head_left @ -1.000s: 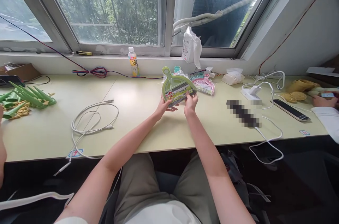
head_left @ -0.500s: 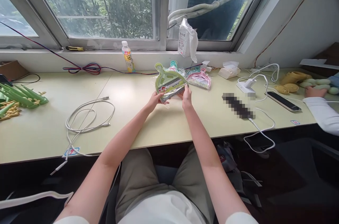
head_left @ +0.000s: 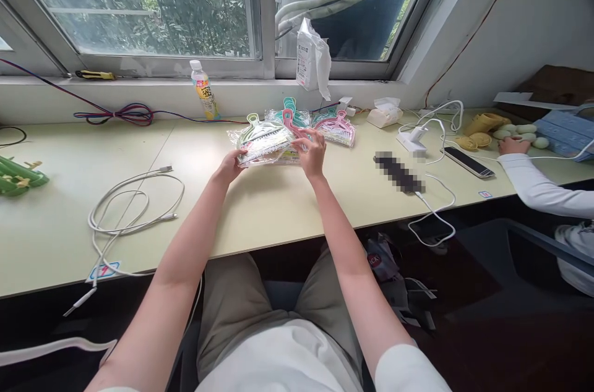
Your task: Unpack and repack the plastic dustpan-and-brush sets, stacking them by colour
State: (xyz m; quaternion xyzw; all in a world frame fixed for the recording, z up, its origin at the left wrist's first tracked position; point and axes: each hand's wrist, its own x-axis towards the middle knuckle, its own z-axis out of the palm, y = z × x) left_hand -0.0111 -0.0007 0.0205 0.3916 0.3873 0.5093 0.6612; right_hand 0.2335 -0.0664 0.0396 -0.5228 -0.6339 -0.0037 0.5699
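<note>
A small dustpan-and-brush set (head_left: 265, 140) in a clear plastic bag is held tilted above the table, bristles showing on its upper face. Its green handle (head_left: 253, 120) points toward the window. My left hand (head_left: 231, 167) is closed on the bag's near left corner. My right hand (head_left: 312, 154) pinches at the right side, close to a pink handle (head_left: 289, 119); whether its fingertips grip the bag or the pink piece is hard to see. Behind lie a teal bagged set (head_left: 290, 104) and, to the right, a pink bagged set (head_left: 338, 130).
Along the back stand a drink bottle (head_left: 204, 92) and a tissue pack (head_left: 384, 112). A coiled white cable (head_left: 139, 200) lies left. Rightward are a power strip (head_left: 412, 141), a phone (head_left: 468, 162) and a co-worker's hand (head_left: 513, 145) by pale green pieces.
The held set has been turned over, so bristles replace the green dustpan face. My right hand has shifted its hold, and pink and teal handles now show behind. The view has swung right.
</note>
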